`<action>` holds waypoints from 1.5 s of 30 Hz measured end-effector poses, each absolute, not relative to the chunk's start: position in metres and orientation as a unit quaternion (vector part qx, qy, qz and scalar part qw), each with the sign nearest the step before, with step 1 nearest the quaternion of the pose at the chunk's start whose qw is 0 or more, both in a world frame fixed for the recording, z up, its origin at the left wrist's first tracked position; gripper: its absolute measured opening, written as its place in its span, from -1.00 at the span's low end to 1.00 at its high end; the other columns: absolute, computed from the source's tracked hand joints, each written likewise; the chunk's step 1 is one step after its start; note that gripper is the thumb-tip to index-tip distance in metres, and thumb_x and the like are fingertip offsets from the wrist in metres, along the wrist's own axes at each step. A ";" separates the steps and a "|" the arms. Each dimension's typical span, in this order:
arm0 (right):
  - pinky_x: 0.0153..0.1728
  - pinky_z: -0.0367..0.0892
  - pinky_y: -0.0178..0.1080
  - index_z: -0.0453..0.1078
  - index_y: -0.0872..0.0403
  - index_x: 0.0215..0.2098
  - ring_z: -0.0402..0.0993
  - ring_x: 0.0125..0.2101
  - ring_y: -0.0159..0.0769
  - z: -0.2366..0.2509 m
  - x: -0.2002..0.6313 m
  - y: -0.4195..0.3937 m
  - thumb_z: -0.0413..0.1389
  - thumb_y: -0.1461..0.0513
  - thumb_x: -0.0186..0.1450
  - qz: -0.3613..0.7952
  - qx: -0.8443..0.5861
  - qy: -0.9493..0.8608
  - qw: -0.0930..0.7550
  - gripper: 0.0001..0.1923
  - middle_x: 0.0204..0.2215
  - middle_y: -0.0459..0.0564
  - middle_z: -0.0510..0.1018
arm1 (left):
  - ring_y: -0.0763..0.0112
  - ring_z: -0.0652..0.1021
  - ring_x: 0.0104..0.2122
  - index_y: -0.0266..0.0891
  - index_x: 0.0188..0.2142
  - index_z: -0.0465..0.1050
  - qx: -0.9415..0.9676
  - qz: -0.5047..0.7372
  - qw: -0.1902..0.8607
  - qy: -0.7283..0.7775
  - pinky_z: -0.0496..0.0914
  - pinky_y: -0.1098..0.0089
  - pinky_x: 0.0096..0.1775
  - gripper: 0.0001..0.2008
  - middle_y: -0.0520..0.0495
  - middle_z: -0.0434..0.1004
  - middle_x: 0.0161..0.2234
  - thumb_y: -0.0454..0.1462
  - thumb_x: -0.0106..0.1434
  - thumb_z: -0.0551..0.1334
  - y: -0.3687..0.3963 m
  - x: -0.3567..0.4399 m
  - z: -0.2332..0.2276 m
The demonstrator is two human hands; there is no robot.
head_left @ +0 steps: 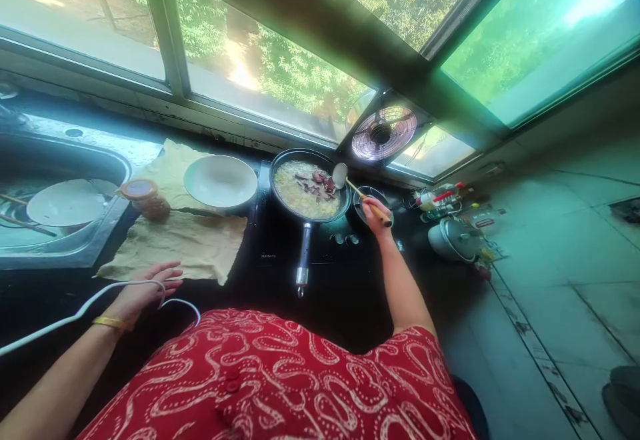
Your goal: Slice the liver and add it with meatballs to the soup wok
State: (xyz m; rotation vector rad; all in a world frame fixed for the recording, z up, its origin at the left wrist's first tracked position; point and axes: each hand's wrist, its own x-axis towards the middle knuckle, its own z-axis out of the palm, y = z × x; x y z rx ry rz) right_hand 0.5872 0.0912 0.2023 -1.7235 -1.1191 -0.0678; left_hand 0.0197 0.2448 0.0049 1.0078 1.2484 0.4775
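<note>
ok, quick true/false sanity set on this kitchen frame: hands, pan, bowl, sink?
1. The right hand holds a ladle over the frying pan. True.
2. The left hand grips the pan handle. False: it lies open on the dark counter by a white cable, apart from the handle.
3. The white bowl left of the pan is full of food. False: it looks empty.
4. The pan holds a pale mix with dark reddish pieces. True.
5. A jar stands between the sink and the bowl. True.
6. The small fan sits in the sink. False: it is at the window behind the pan.
</note>
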 end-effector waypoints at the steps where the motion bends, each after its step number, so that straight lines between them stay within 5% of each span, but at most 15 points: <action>1: -0.07 0.49 -0.12 0.52 0.04 -0.36 0.58 -0.26 -0.21 0.197 0.590 0.095 0.22 0.11 0.14 0.000 -0.726 -0.430 0.538 -0.82 -0.34 -0.02 0.64 | 0.30 0.64 -0.24 -0.28 0.11 0.37 0.439 0.213 0.670 0.559 0.49 0.47 -0.30 -0.50 -0.27 0.56 -0.04 -0.08 0.24 0.22 0.244 0.021 0.009; 7: -0.39 0.52 -0.34 0.38 0.05 -0.35 0.60 -0.43 -0.36 0.175 0.583 0.120 0.25 0.21 0.07 0.191 -0.665 -0.182 0.699 -0.81 -0.47 -0.13 0.60 | 0.41 0.61 -0.29 -0.27 0.10 0.38 0.404 0.194 0.683 0.576 0.51 0.53 -0.32 -0.36 -0.25 0.53 -0.02 -0.09 0.05 0.40 0.238 0.034 0.051; 14: -0.43 0.54 -0.33 0.33 0.05 -0.33 0.62 -0.44 -0.32 0.172 0.554 0.136 0.26 0.20 0.09 0.262 -0.633 -0.167 0.709 -0.77 -0.48 -0.11 0.62 | 0.43 0.59 -0.31 -0.29 0.09 0.37 0.409 0.184 0.684 0.575 0.51 0.54 -0.32 -0.33 -0.28 0.50 -0.01 -0.08 0.01 0.43 0.238 0.041 0.063; 22: -0.15 0.56 -0.10 0.47 0.07 -0.31 0.65 -0.26 -0.15 0.200 0.530 0.092 0.26 0.03 0.14 0.156 -0.681 -0.402 0.592 -0.71 -0.35 0.00 0.65 | 0.43 0.60 -0.33 -0.31 0.06 0.37 0.399 0.182 0.698 0.567 0.52 0.51 -0.32 -0.49 -0.30 0.50 -0.02 -0.19 0.14 0.35 0.243 0.046 0.060; 33: 0.01 0.51 -0.08 0.56 0.01 -0.25 0.60 -0.06 -0.13 0.262 0.471 0.025 0.23 0.16 0.27 0.098 -0.657 -0.578 0.474 -0.87 -0.05 0.05 0.63 | 0.41 0.59 -0.34 -0.35 0.04 0.38 0.407 0.166 0.705 0.557 0.50 0.52 -0.38 -0.44 -0.32 0.51 -0.06 -0.20 0.06 0.38 0.247 0.068 0.074; 39: 0.00 0.51 -0.13 0.58 0.00 -0.26 0.59 -0.04 -0.14 0.252 0.464 0.028 0.17 0.19 0.28 0.121 -0.639 -0.673 0.353 -0.86 0.01 0.07 0.59 | 0.41 0.59 -0.35 -0.32 0.03 0.40 0.401 0.166 0.705 0.561 0.51 0.53 -0.38 -0.46 -0.26 0.53 -0.09 -0.19 0.06 0.36 0.248 0.066 0.064; 45: -0.16 0.51 -0.25 0.56 0.02 -0.29 0.60 -0.23 -0.26 0.224 0.477 0.072 0.16 0.13 0.26 0.132 -0.646 -0.674 0.334 -0.82 -0.13 -0.01 0.61 | 0.38 0.60 -0.33 -0.28 0.02 0.42 0.401 0.168 0.698 0.568 0.52 0.49 -0.34 -0.35 -0.22 0.54 -0.10 -0.15 -0.09 0.45 0.247 0.059 0.054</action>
